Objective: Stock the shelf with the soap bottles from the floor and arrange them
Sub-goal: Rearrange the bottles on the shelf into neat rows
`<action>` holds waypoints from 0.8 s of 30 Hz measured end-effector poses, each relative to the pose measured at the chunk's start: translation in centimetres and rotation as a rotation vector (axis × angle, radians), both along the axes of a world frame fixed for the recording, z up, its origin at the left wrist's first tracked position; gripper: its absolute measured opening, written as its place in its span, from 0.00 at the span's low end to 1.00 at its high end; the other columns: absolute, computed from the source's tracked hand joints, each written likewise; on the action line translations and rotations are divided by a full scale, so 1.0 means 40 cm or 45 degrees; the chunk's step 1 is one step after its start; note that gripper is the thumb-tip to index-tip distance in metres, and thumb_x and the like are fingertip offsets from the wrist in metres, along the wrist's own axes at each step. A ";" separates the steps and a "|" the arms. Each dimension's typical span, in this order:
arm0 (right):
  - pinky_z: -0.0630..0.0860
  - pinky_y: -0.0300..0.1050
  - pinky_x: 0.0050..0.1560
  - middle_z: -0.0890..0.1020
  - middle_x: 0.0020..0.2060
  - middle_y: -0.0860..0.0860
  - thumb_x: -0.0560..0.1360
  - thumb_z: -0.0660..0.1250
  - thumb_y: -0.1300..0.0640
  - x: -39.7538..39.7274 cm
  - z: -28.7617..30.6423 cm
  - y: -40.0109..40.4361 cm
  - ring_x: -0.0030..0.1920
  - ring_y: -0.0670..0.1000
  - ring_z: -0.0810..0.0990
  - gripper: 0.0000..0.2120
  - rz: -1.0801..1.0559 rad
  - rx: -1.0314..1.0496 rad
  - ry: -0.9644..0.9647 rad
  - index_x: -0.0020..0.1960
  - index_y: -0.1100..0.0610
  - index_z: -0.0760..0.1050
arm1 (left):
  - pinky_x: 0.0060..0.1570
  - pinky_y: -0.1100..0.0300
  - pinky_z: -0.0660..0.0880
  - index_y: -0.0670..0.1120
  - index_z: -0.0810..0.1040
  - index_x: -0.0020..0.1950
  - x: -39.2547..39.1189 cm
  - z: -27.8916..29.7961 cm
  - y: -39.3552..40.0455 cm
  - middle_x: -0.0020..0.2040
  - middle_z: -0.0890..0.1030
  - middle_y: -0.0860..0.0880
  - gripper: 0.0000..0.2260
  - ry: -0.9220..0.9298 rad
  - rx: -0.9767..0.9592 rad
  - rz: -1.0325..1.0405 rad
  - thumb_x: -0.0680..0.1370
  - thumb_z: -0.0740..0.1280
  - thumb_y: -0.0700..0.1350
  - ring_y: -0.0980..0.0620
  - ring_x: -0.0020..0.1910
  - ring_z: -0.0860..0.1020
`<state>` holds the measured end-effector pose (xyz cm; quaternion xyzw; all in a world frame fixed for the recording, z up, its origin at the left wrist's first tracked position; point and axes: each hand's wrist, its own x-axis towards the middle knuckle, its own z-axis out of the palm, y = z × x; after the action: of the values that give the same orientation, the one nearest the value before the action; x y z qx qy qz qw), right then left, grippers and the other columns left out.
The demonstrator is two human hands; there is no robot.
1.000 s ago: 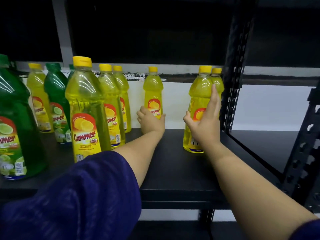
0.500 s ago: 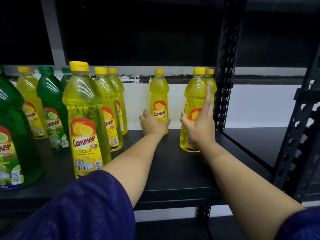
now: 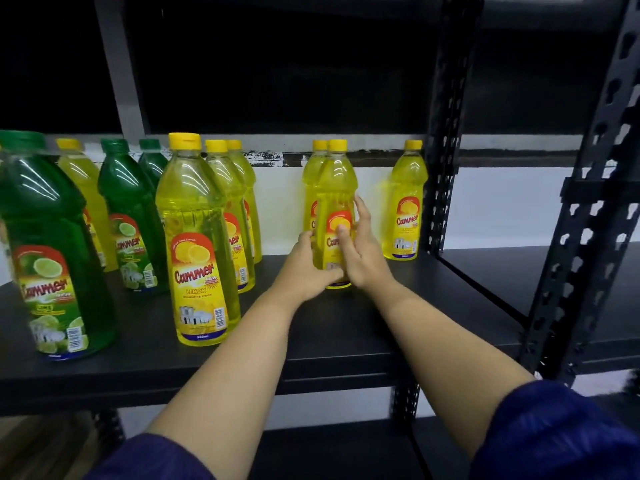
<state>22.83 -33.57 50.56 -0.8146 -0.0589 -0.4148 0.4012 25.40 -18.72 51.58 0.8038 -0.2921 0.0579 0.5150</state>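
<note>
Right hand [image 3: 360,252]: fingers nearly straight, laid flat against the right side of a yellow bottle [image 3: 336,188], thumb across its label. Left hand [image 3: 306,263]: fingers curled round the lower left side of the same bottle, which stands upright on the black shelf [image 3: 346,327]. A second yellow bottle [image 3: 311,181] stands directly behind it. A third [image 3: 405,206] stands apart to the right, beside the black upright post [image 3: 446,133]. Further yellow and green bottles [image 3: 131,202] stand at left.
</note>
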 end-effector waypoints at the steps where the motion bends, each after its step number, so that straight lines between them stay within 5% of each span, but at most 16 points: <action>1: 0.77 0.47 0.63 0.77 0.69 0.51 0.85 0.54 0.38 -0.005 0.001 -0.012 0.65 0.50 0.80 0.28 -0.026 0.042 0.008 0.82 0.44 0.57 | 0.63 0.51 0.77 0.49 0.61 0.78 0.003 -0.001 -0.001 0.69 0.76 0.51 0.41 0.023 -0.013 -0.002 0.71 0.80 0.47 0.51 0.63 0.78; 5: 0.76 0.49 0.57 0.80 0.57 0.49 0.86 0.57 0.44 -0.030 0.003 -0.067 0.58 0.50 0.79 0.20 -0.250 0.248 -0.083 0.74 0.51 0.71 | 0.64 0.49 0.76 0.49 0.64 0.77 0.029 0.002 0.007 0.71 0.76 0.49 0.35 0.133 -0.007 -0.006 0.76 0.77 0.48 0.49 0.65 0.78; 9: 0.73 0.59 0.65 0.78 0.64 0.53 0.81 0.62 0.41 -0.012 0.003 -0.126 0.65 0.58 0.73 0.26 -0.533 0.237 0.025 0.76 0.50 0.66 | 0.59 0.54 0.75 0.51 0.61 0.78 0.031 0.003 0.003 0.67 0.74 0.53 0.37 0.209 -0.040 -0.082 0.75 0.78 0.51 0.52 0.61 0.77; 15: 0.72 0.63 0.62 0.69 0.72 0.59 0.74 0.71 0.41 0.022 0.026 -0.176 0.69 0.64 0.69 0.42 -0.930 -0.002 0.065 0.81 0.52 0.58 | 0.59 0.52 0.77 0.53 0.63 0.73 0.051 0.016 0.008 0.64 0.79 0.53 0.32 0.255 -0.011 -0.137 0.75 0.77 0.50 0.51 0.58 0.80; 24: 0.75 0.70 0.63 0.53 0.83 0.57 0.72 0.72 0.34 0.087 0.023 -0.288 0.76 0.66 0.63 0.53 -1.031 -0.237 0.050 0.85 0.42 0.44 | 0.55 0.55 0.78 0.55 0.60 0.74 0.093 0.024 0.022 0.64 0.79 0.53 0.33 0.347 0.088 -0.203 0.76 0.77 0.49 0.51 0.59 0.80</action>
<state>26.33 -45.10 51.48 -0.8125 0.2365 -0.5164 0.1314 29.12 -17.83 52.53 0.7956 -0.2843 -0.1029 0.5249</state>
